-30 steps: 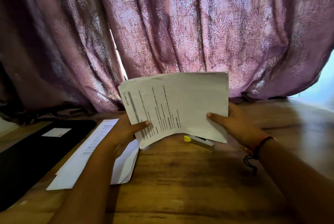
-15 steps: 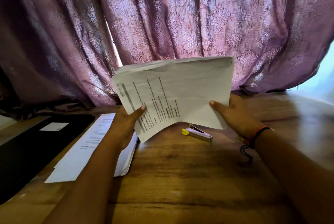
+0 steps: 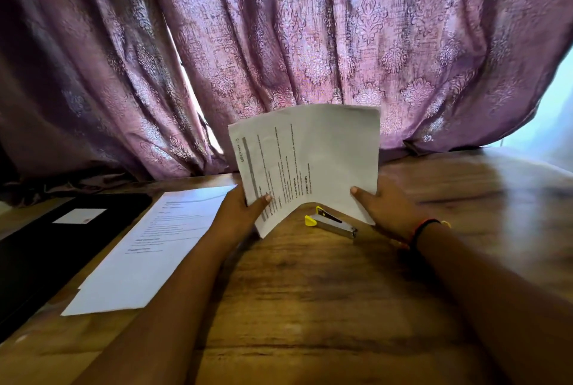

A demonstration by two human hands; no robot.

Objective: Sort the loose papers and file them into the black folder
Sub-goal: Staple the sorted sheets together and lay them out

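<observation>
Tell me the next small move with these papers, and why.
Probably carry the held papers left and lay them on the flat sheet beside the black folder: the left hand and right hand grip them bent above the table, and the stapler lies right below them.

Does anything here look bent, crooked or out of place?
Yes: the sheaf of white printed papers held between the left hand and right hand buckles along its middle, so its bottom edge peaks upward, and its print runs sideways. Nothing else stands out.
</observation>
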